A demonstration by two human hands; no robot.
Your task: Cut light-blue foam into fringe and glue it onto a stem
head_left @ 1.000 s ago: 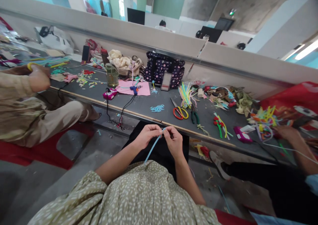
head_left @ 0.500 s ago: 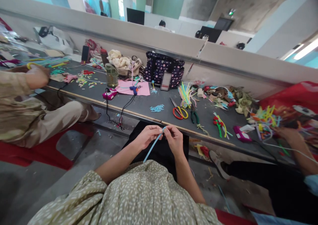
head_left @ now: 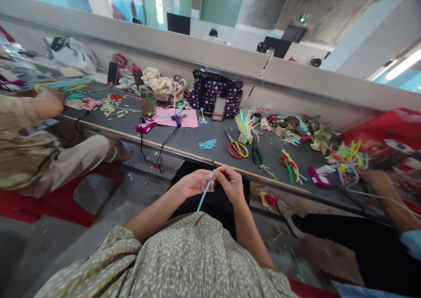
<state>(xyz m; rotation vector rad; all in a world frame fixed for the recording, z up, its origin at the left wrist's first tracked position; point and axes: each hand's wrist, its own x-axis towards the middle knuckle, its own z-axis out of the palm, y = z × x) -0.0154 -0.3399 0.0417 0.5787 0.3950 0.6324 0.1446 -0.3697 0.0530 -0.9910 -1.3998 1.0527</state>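
Note:
A light blue pipe cleaner (head_left: 204, 195) runs from my fingertips down to my lap. My left hand (head_left: 194, 183) and my right hand (head_left: 231, 183) both pinch its upper end, held close together just in front of the dark table's near edge (head_left: 184, 154). On the table beyond my hands lie red and yellow scissors (head_left: 236, 148), green-handled pliers (head_left: 257, 154), a bundle of coloured pipe cleaners (head_left: 245, 126) and a small heap of blue cut pieces (head_left: 208, 144).
A polka-dot bag (head_left: 215, 92), a pink sheet (head_left: 179, 118) with a blue glue gun, a glass jar (head_left: 148, 101) and a pink gadget with a cable (head_left: 145, 125) stand on the table. A person sits at the left (head_left: 39, 127); another person's arm (head_left: 384, 193) works at the right.
My hands have turned the pipe cleaner slightly and its lower part has swung a little. The person on the right has drawn a hand back toward the table edge.

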